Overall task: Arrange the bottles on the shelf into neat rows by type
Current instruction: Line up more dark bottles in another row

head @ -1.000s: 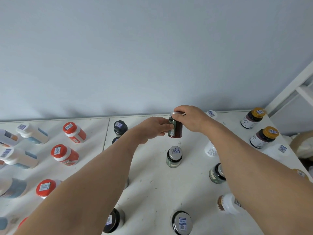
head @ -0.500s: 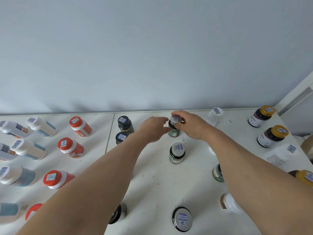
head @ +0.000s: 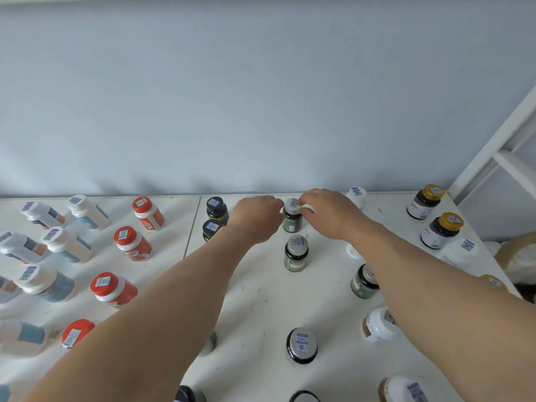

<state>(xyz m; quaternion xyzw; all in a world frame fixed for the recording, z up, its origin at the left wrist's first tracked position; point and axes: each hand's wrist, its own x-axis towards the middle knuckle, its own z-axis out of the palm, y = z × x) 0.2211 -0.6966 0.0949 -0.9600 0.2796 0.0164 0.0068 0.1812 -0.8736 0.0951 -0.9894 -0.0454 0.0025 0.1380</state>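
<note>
A dark bottle with a silver cap and green label point(head: 291, 221) stands upright near the back of the white shelf point(head: 255, 294). My left hand point(head: 256, 217) presses curled fingers against its left side. My right hand point(head: 329, 213) pinches its cap from the right. Directly in front of it stands a matching silver-capped bottle point(head: 295, 253). Two more of that type point(head: 362, 282) point(head: 301, 345) stand nearer to me. Two black-capped bottles point(head: 216, 208) stand just left of my left hand.
Red-capped bottles point(head: 132, 243) and white bottles point(head: 66, 246) fill the left part of the shelf. Yellow-capped bottles point(head: 441, 230) and white ones point(head: 462, 250) stand at the right edge. The grey wall rises right behind; a white frame post point(head: 493, 146) slants at right.
The bottle was held up off the shelf a second ago. Both hands have lowered it and moved it back, and it now stands behind the matching bottle.
</note>
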